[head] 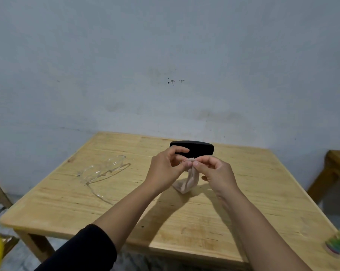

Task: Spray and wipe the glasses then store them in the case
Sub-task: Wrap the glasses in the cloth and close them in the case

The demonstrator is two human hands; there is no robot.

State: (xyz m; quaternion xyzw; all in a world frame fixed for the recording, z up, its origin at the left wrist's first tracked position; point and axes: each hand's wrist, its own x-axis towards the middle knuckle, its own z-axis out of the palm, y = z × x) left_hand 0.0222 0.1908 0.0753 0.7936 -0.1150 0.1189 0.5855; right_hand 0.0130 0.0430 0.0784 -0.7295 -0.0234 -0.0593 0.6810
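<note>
Clear plastic glasses (103, 172) lie unfolded on the pale wooden bench (184, 222), left of both hands — left hand (163, 171) and right hand (214, 173) each pinched on a small beige cloth (186, 183), black oval case (196, 148) shut behind — wiping and storing apparently remain; no spray bottle identifiable.

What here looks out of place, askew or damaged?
Nothing stands out. The glasses lie intact on the table, apart from the closed black case. The left hand and right hand pinch the cloth.
</note>
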